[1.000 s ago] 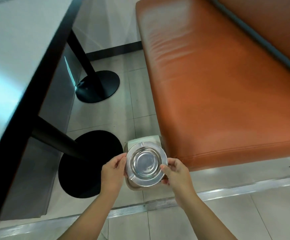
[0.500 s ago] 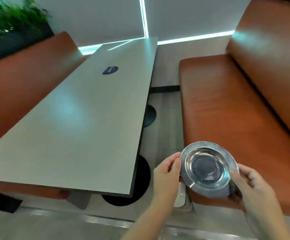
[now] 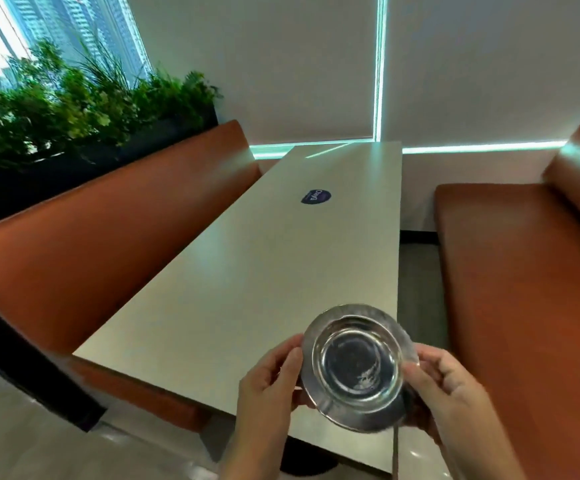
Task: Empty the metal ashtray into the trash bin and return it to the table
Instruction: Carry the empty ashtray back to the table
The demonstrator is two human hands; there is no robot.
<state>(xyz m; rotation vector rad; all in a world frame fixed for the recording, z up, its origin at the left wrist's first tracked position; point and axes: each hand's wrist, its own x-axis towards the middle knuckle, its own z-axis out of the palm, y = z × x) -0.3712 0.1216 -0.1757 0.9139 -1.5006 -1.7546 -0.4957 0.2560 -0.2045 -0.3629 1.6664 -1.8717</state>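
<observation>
The round metal ashtray (image 3: 357, 367) is held upright between both hands above the near right corner of the long pale table (image 3: 264, 271). Its shiny bowl looks empty apart from a faint smear. My left hand (image 3: 269, 386) grips its left rim, and my right hand (image 3: 444, 389) grips its right rim from below and beside. The trash bin is out of view.
Orange benches flank the table, one on the left (image 3: 101, 237) and one on the right (image 3: 523, 289). A dark round sticker (image 3: 315, 196) lies on the table's far half. A planter with green plants (image 3: 74, 109) stands behind the left bench.
The view has swung up from the floor and bin to the table. The ashtray, still in both hands, has moved left from beside the right bench to above the table's near corner.
</observation>
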